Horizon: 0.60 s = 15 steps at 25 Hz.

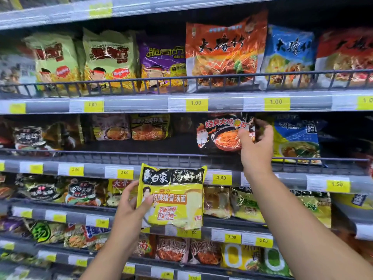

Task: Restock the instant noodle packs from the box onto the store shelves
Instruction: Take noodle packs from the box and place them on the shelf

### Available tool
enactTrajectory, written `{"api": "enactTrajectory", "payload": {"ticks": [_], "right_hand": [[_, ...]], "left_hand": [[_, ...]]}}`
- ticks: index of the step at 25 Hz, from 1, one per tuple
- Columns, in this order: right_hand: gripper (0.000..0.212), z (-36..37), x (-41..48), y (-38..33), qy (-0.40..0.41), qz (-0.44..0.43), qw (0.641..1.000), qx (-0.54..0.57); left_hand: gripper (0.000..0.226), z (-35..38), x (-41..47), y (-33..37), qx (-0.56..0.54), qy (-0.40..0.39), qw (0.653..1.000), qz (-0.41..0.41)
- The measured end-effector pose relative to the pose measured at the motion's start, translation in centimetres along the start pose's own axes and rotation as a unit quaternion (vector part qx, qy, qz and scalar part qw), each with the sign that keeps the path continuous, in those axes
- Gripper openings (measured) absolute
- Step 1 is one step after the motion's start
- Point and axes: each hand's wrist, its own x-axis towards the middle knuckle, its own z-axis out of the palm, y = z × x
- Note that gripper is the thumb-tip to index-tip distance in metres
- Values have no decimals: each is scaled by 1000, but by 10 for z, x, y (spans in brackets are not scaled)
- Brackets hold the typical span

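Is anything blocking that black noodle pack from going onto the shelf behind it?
Only the wire rail along the shelf front, which the black noodle pack already sits above in the right hand. The spot behind looks dark and open. The left hand holds a yellow noodle pack lower, out of the way.

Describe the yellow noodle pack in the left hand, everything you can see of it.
The yellow noodle pack is a glossy, crinkled plastic pouch with a black band of white characters on top and orange lettering on yellow below. It is upright, facing the camera, in front of the shelves. The left hand grips its left edge, thumb across the front; nothing else touches it.
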Motion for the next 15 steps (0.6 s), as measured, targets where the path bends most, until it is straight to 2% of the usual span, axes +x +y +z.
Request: {"api": "enactTrajectory", "payload": {"ticks": [3, 7, 12, 15], "right_hand": [[34, 9, 3, 3, 4, -15, 999, -48], [32, 13, 0, 8, -14, -55, 983, -176], [36, 9, -3, 9, 1, -94, 919, -383], [49, 5, -2, 9, -43, -119, 902, -413]], "left_hand": [[48, -7, 15, -3, -10, -21, 1000, 5], [50, -10, 22, -9, -21, -38, 999, 6], [51, -13, 23, -16, -18, -45, 999, -13], [51, -13, 23, -16, -22, -45, 999, -20]]}}
